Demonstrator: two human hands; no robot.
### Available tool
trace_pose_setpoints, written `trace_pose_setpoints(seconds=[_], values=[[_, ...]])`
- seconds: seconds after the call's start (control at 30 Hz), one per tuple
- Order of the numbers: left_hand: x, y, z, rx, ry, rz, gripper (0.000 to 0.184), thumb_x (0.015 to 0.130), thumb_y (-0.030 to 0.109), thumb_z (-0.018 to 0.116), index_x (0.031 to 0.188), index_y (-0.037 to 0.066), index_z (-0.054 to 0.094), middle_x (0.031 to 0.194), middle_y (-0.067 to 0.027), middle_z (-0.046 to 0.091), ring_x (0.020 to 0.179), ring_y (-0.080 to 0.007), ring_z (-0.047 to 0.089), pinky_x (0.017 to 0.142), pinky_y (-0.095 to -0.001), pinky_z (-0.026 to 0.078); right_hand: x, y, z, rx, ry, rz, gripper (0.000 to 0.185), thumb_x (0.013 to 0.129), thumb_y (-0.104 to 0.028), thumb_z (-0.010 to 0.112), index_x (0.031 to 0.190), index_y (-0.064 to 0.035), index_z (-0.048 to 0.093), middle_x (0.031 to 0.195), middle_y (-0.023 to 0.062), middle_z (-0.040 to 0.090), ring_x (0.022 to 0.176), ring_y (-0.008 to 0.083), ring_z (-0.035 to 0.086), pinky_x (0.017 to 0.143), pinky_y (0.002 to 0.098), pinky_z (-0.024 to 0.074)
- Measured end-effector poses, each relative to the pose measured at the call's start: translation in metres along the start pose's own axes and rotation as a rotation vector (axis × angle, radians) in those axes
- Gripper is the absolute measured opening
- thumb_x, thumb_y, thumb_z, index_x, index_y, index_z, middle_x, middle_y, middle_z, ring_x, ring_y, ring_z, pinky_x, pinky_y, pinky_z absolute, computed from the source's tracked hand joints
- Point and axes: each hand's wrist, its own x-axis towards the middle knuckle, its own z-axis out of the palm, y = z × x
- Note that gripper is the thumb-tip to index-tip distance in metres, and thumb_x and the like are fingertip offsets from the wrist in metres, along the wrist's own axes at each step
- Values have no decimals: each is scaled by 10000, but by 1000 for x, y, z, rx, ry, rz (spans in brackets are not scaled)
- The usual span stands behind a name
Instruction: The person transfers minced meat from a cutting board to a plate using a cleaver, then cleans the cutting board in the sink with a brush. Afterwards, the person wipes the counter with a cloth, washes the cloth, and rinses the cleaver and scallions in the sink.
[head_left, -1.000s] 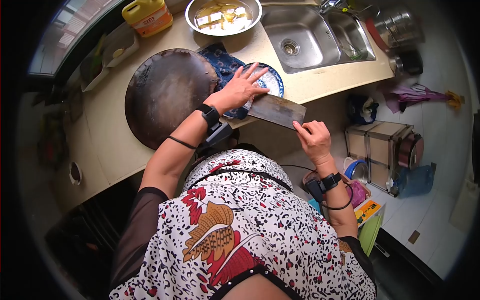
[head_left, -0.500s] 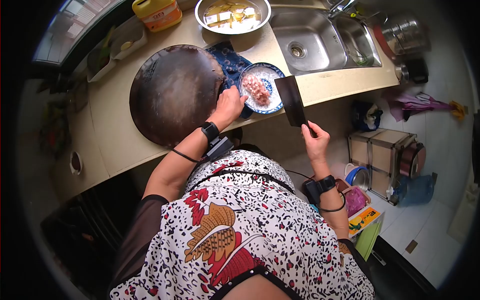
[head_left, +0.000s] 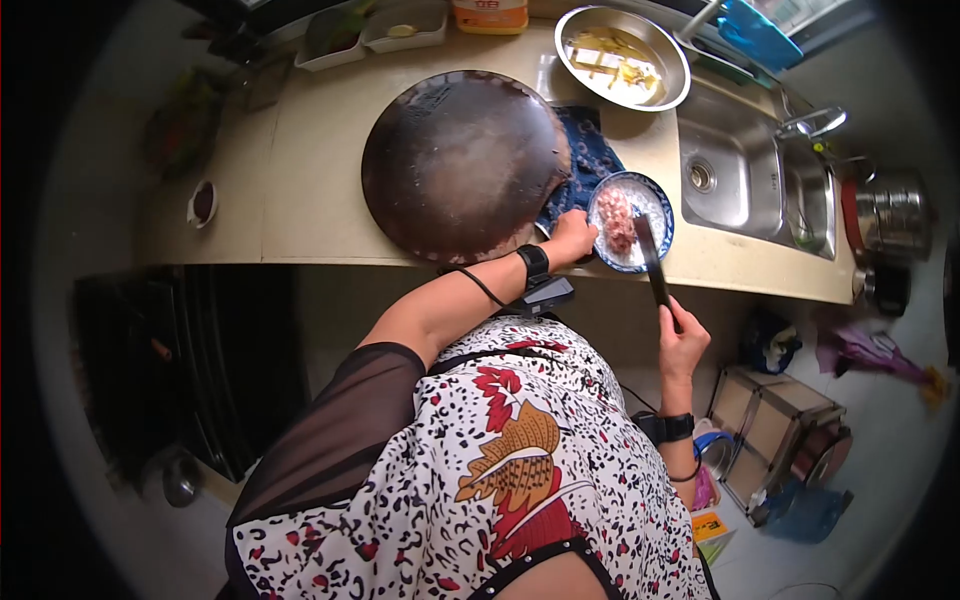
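Grips a cleaver (head_left: 649, 250) at a plate (head_left: 657, 196) of minced meat (head_left: 617, 220).
Closes the right hand (head_left: 684, 340) around the cleaver's handle, with the dark blade nearly edge-on at the right part of the plate; cannot tell whether in contact with the meat. Bends the fingers of the left hand (head_left: 574, 236) partly closed at the plate's left rim, too small to tell how firmly. Near the counter's (head_left: 320, 200) front edge, sees the blue-rimmed plate, with pink meat mostly left of the blade. To the left, shows a large round dark board (head_left: 465, 165) beside a blue patterned cloth (head_left: 590, 145); to the right, a steel sink (head_left: 722, 205). Farther back, shows a metal basin (head_left: 661, 92) with yellowish pieces in liquid.
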Motion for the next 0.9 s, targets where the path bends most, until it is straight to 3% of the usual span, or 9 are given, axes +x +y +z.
trace_pose_setpoints(seconds=[0.07,0.17,0.27,0.33,0.37,0.53,0.8,0.9], values=[[7,-16,12,168,236,243,214,765,170,551,755,-38,600,704,-231,625,658,-319,650,634,-409,498,1,9,-3,107,82,46,212,803,-91,681,993,3,686,741,74,681,608,81,583,559,231,462],[1,-11,5,90,209,223,225,751,180,551,734,-39,597,720,-258,608,724,-363,633,681,-424,484,5,32,-13,365,70,214,195,832,-73,662,979,56,666,695,33,637,573,61,547,529,196,436],[-3,-17,-8,29,191,319,220,756,172,547,732,-39,600,691,-237,612,635,-319,632,618,-404,488,14,14,-20,728,98,283,56,869,-39,608,854,15,601,629,23,555,521,72,486,474,191,386],[-13,-17,-31,-27,88,254,185,791,135,546,732,-32,600,611,-96,600,501,-142,569,479,-305,466,20,8,-26,883,68,309,101,875,-36,598,786,-15,555,621,15,520,516,81,466,471,198,378],[-26,-8,-49,-134,26,171,174,805,130,545,747,-25,601,615,-62,587,496,-117,544,461,-283,448,24,-2,-27,909,45,344,190,885,-63,595,727,-59,490,601,-4,454,502,80,420,464,210,352],[-79,1,-155,-528,-137,-15,130,886,125,524,856,12,583,645,22,536,462,-22,427,373,-176,303,41,-18,-15,1148,-78,482,223,891,-102,595,702,-81,480,571,-26,400,482,66,366,456,217,318],[-108,-76,-301,-767,495,-107,77,879,89,556,820,48,528,663,3,548,465,-50,470,348,-175,302,58,-49,37,1171,-328,482,181,902,-101,575,732,-76,516,577,-29,397,494,59,346,458,208,321],[-107,-107,-343,-812,703,-86,78,840,50,552,792,2,513,631,-37,539,448,-84,479,342,-203,312,62,-71,57,1180,-408,482,168,900,-94,573,742,-77,518,585,-32,396,502,59,347,459,207,319]])
